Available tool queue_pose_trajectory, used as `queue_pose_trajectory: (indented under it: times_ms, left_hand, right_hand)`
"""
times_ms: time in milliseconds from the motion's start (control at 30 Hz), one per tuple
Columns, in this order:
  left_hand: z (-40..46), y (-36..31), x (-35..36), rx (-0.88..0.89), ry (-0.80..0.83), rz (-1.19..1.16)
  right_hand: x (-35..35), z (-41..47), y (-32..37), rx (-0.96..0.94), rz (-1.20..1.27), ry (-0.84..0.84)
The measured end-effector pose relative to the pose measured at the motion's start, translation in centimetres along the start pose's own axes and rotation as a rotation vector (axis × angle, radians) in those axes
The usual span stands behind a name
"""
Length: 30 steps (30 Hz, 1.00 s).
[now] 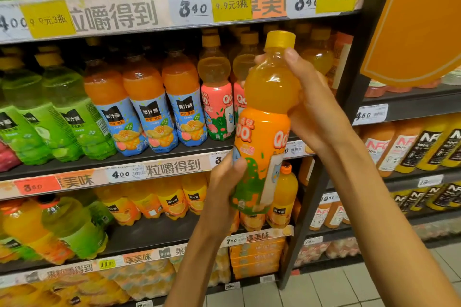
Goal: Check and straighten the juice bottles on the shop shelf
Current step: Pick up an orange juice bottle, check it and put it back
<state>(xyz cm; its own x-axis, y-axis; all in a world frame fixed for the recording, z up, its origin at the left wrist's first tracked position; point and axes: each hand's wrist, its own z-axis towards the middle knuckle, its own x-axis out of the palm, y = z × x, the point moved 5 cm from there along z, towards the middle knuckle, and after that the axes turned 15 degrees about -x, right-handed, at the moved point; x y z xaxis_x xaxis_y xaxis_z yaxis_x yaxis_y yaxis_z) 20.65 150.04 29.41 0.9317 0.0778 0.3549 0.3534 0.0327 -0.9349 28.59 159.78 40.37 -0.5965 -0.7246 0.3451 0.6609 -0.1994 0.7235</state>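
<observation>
Orange juice bottle (pixel 267 117) held in 2 hands in front of the shop shelf (pixel 149 157), clear of the rows.

Its yellow cap is uppermost and the bottle leans slightly to the right, with the orange label facing the camera. The left hand (pixel 225 182) grips the lower part of the label from the left side, fingers wrapped round behind it. The right hand (pixel 314 107) clasps the clear neck and shoulder from the right, thumb lying across the front just under the cap. Behind it stand pink-labelled bottles (pixel 217 107), then 3 blue-labelled bottles (pixel 149 112) and green bottles (pixel 62 117) further left. Yellow price tags (pixel 230 4) hang on the shelf edge above.
</observation>
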Motion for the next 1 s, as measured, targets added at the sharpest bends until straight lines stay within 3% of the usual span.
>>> queue_pose_trajectory:
  times_ms: [67, 133, 267, 333, 433, 567, 700, 833, 900, 1000]
  left_hand:
    - [0.1, 0.7, 0.5, -0.107, 0.118, -0.107]
    - [0.2, 1.1, 0.8, -0.136, 0.127, -0.082]
    - [0.4, 0.8, -0.5, -0.098, -0.177, 0.122]
    - [0.5, 0.1, -0.3, -0.038, -0.242, 0.229]
    - [0.8, -0.2, 0.5, -0.014, -0.272, 0.217]
    - [0.6, 0.3, 0.4, -0.136, -0.131, -0.019]
    - [0.6, 0.7, 1.0, -0.217, -0.022, -0.029]
    - [0.8, -0.2, -0.2, -0.155, -0.224, 0.177]
    - [0.9, -0.6, 0.2, -0.095, -0.224, 0.257]
    - [1.1, -0.2, 0.5, -0.101, -0.244, 0.183]
  right_hand:
    - [0.5, -0.1, -0.5, 0.041, 0.135, 0.028]
    - [1.1, -0.4, -0.9, 0.095, 0.225, 0.038]
    - [-0.1, -0.7, -0.9, 0.049, -0.079, -0.101]
    - [-0.5, -0.7, -0.6, 0.013, -0.204, -0.160]
    - [-0.2, -0.5, -0.5, 0.046, -0.180, -0.135]
    - [-0.1, -0.1, -0.7, 0.125, 0.067, -0.067]
    - [0.6, -0.3, -1.9, 0.213, 0.232, 0.008]
    - [-0.5, -0.1, -2.0, 0.173, -0.013, -0.109]
    - [-0.8, 0.1, -1.9, 0.156, -0.125, -0.131]
    - [-0.3, 0.2, -2.0, 0.196, -0.097, -0.069]
